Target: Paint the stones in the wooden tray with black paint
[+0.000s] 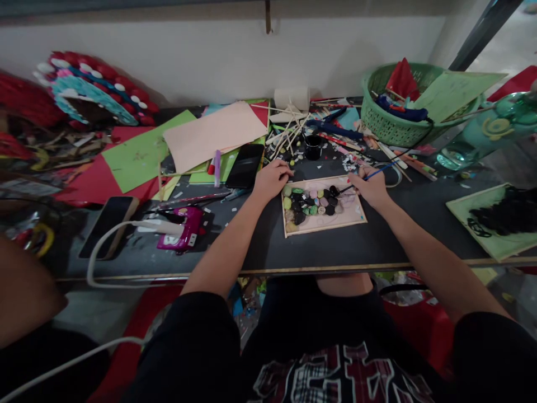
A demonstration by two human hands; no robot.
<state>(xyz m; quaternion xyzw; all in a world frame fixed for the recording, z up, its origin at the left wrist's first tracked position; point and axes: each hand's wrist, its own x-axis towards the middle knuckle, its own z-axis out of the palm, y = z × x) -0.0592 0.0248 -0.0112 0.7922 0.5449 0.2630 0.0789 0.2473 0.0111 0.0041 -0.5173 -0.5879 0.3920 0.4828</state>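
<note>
1. Nearest, the front edge of the dark tabletop [335, 249] runs across the view, and both forearms reach over it
2. Just beyond that edge lies a flat pink board [335, 221] with a pale wooden rim; painted stones [312, 202] in black, green, pink and cream are packed over its left and middle part
3. The left hand [272, 178] rests on the board's far left corner with its fingers bent; whether it grips the rim or only lies on it I cannot tell
4. The right hand [371, 187] sits at the board's far right corner and pinches a thin blue-handled brush [377, 172], whose tip points left onto the dark stones
5. Off to the left, a pink glue gun [184, 232] lies on the tabletop with a white cable [109, 235] looping from it, beside a dark phone [108, 224]
6. At the right edge, a green board [490, 224] carries a black mass
7. Behind the left hand lies a second phone [245, 165]; behind the pink board stands a small black cup [312, 147] among wooden sticks [287, 134] and paper scraps
8. Farther back, a peach sheet [213, 134] overlaps a green sheet [138, 154]
9. Farthest, a green basket [390, 126] stands at the right, and a red and teal headdress [92, 92] leans at the left by the wall
</note>
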